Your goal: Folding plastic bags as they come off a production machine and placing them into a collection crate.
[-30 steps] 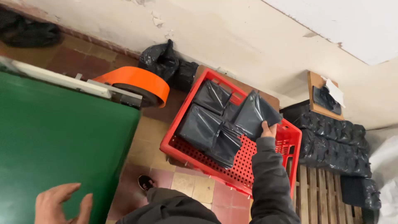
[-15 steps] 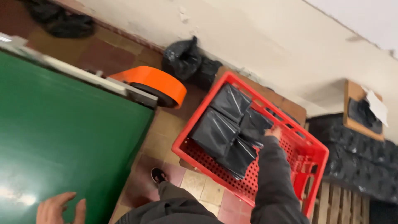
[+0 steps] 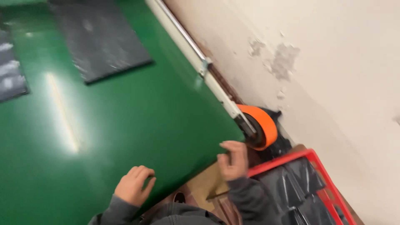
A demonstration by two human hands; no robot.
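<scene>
My left hand rests on the near edge of the green conveyor belt, fingers loosely bent and holding nothing. My right hand hovers at the belt's end corner, just below the orange roller; its fingers are curled and I see nothing in it. The red plastic crate sits at the lower right, right beside that hand, with several shiny black bags inside. A flat black packet lies on the belt at the top, and part of another shows at the left edge.
A metal rail runs along the belt's far side against a pale wall with flaking plaster. Brown tiled floor shows between the belt end and the crate. The picture is motion-blurred.
My right hand has left the bags in the crate and come up to the belt's end. The view has swung left onto the belt, where the black packets now show.
</scene>
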